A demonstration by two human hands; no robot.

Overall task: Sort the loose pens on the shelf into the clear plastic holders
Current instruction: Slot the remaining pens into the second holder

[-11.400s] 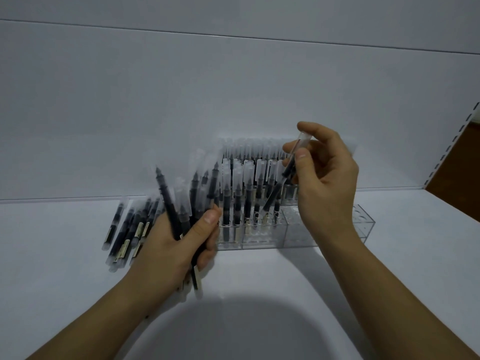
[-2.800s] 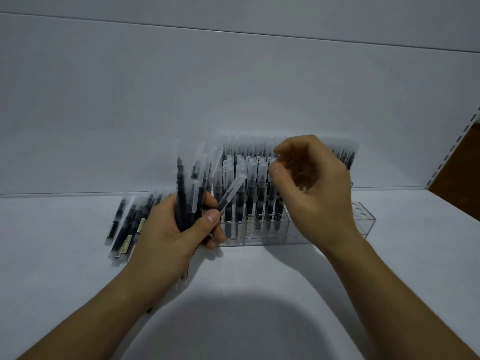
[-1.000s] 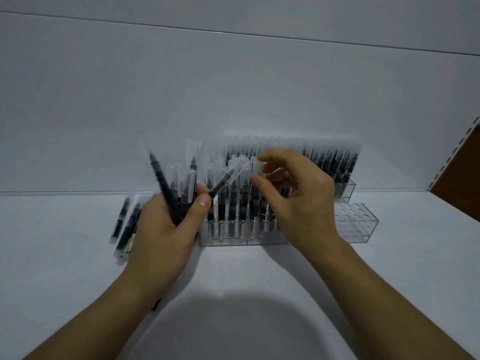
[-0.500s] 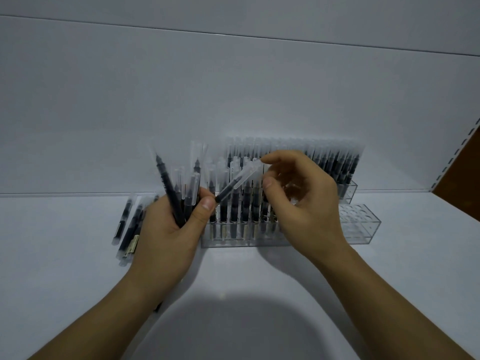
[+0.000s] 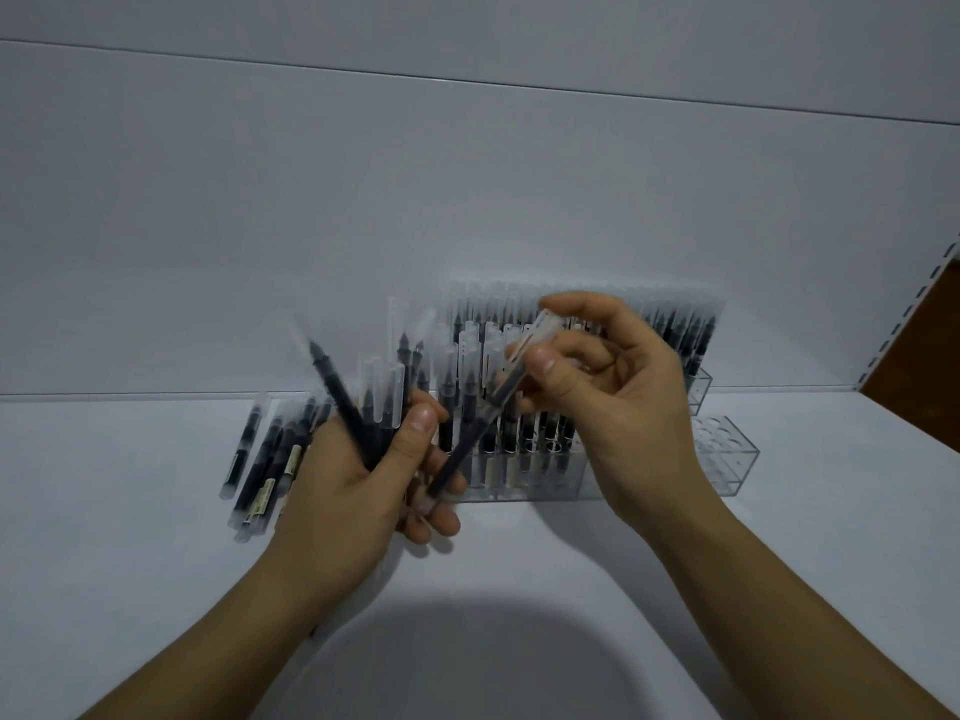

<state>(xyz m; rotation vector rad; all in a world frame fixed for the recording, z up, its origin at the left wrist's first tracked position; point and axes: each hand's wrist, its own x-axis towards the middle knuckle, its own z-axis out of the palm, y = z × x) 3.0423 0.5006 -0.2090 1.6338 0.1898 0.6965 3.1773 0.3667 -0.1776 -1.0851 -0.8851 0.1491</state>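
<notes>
My left hand (image 5: 353,491) grips a fanned bunch of black pens (image 5: 374,407) with frosted caps, upright above the shelf. My right hand (image 5: 618,402) pinches the capped end of a single pen (image 5: 483,428) that slants down to the left, its lower end against my left fingers. Behind both hands stands a clear plastic holder (image 5: 519,475) with several pens upright in it; its right part (image 5: 727,454) shows bare holes. A second holder (image 5: 696,387) full of pens stands at the back. Loose pens (image 5: 260,459) lie flat to the left.
The white shelf (image 5: 519,589) runs to a white back wall (image 5: 467,200). A perforated upright (image 5: 909,309) marks the shelf's right end, with dark brown beyond it. My own shadow falls on the shelf's front.
My right hand has drawn the single pen out of the left hand's bunch, down and to the right. The left hand's bunch has tilted slightly.
</notes>
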